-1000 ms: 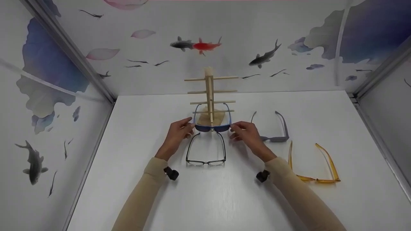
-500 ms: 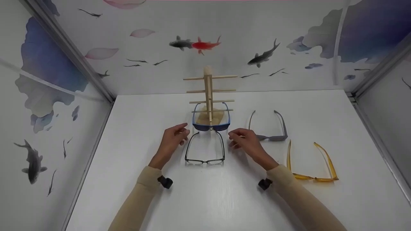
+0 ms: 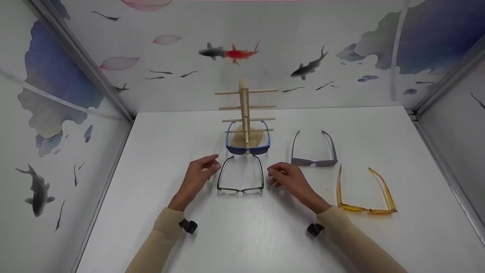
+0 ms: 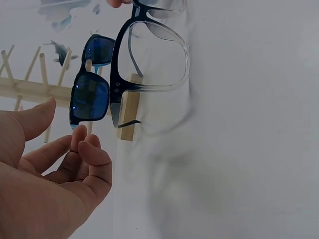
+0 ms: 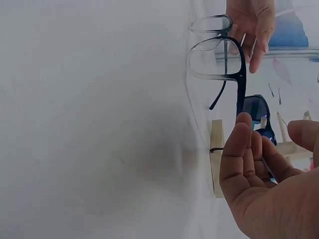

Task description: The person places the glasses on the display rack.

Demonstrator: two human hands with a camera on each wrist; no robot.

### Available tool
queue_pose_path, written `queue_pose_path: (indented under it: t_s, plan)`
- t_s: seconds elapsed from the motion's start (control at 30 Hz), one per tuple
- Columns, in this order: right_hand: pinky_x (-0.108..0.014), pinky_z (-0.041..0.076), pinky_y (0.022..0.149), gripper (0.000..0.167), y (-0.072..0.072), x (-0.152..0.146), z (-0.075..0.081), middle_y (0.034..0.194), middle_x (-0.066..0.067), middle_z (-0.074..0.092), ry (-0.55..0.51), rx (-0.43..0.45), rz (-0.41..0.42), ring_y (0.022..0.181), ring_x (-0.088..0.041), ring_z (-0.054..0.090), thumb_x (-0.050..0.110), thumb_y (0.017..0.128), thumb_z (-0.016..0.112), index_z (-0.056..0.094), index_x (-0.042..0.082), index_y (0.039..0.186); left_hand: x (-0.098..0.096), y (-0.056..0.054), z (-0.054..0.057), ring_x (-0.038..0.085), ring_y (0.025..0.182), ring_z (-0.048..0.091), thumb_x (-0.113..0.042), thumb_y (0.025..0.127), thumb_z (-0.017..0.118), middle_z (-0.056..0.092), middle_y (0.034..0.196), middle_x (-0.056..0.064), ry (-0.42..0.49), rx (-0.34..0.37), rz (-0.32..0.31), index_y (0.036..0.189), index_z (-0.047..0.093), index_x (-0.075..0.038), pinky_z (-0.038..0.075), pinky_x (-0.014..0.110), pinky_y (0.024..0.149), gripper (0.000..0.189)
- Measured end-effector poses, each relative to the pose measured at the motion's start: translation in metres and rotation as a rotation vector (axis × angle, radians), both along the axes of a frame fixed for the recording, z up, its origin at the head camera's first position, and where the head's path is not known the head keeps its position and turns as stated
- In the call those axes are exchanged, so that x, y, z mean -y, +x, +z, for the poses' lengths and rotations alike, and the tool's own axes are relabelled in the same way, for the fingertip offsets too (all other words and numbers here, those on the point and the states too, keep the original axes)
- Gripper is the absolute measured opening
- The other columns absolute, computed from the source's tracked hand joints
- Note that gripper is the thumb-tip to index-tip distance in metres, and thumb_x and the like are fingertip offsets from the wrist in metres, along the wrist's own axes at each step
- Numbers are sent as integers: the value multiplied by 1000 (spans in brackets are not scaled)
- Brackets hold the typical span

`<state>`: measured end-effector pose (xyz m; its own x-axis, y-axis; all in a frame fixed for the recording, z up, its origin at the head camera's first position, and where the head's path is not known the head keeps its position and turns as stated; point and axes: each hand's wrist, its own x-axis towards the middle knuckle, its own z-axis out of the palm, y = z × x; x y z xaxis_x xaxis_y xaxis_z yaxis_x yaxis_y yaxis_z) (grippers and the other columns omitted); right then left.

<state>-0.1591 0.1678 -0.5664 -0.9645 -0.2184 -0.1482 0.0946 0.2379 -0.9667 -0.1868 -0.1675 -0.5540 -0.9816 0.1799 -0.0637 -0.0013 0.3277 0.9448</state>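
Note:
Blue-framed sunglasses (image 3: 237, 150) with dark lenses hang on the lowest rod of a wooden display stand (image 3: 244, 102). In front of them, eyeglasses (image 3: 230, 189) with a dark upper frame and clear lower rims rest on the white table, temples pointing toward the stand. My left hand (image 3: 197, 174) hovers just left of these eyeglasses, its fingers loosely bent and nothing in them. On their right side my right hand (image 3: 291, 179) is held likewise, relaxed and holding nothing. The left wrist view shows a gap between thumb and fingers beside the sunglasses (image 4: 90, 97).
Grey glasses (image 3: 326, 163) lie unfolded to the right of the stand. Nearer, amber-yellow glasses (image 3: 352, 208) sit close to my right forearm. A wall (image 3: 265, 22) with painted fish closes off the table's back, and side panels (image 3: 72, 182) flank it.
Both hands have let go of the blue sunglasses' sides and drawn back toward me, down beside the dark-framed eyeglasses. The sunglasses stay on the stand.

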Motion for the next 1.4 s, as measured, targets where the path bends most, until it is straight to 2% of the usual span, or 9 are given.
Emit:
queue_pose_path:
  t_s: [0.23, 0.47, 0.73, 1.0, 1.4]
  plan:
    - [-35, 63, 80, 37, 10, 2, -6, 114, -16, 76, 27, -2, 22, 93, -26, 75, 29, 110, 70, 74, -2, 130, 10, 14, -2, 23, 110, 63, -18, 107, 75, 73, 122, 6, -12, 2, 10, 151, 65, 0, 59, 53, 92, 49]
    - [-38, 64, 80, 35, 18, 4, -10, 112, -14, 77, 30, -5, 45, 92, -26, 76, 30, 109, 72, 75, 1, 128, 12, 26, -9, 21, 105, 64, -18, 107, 75, 74, 122, 6, -16, 12, 0, 150, 65, 0, 60, 44, 88, 48]
    - [-34, 61, 76, 31, 25, 8, -17, 114, -13, 77, 38, 6, 79, 93, -26, 77, 29, 109, 73, 76, 3, 127, 12, 38, -19, 22, 103, 66, -17, 107, 74, 74, 123, 8, 5, 34, -17, 151, 65, 1, 57, 34, 84, 48]
    - [-33, 60, 74, 34, 28, 9, -20, 116, -14, 77, 36, -11, 83, 93, -27, 77, 28, 109, 73, 75, 1, 129, 12, 43, -24, 22, 100, 65, -16, 107, 73, 74, 121, 7, 36, 75, -14, 151, 64, 1, 55, 30, 79, 48]
    - [-33, 60, 74, 40, 28, 9, -22, 116, -12, 78, 40, -21, 83, 93, -27, 77, 31, 107, 75, 73, 1, 134, 7, 43, -31, 21, 95, 62, -13, 107, 74, 74, 117, 9, 49, 104, -12, 150, 66, 0, 52, 25, 73, 46]
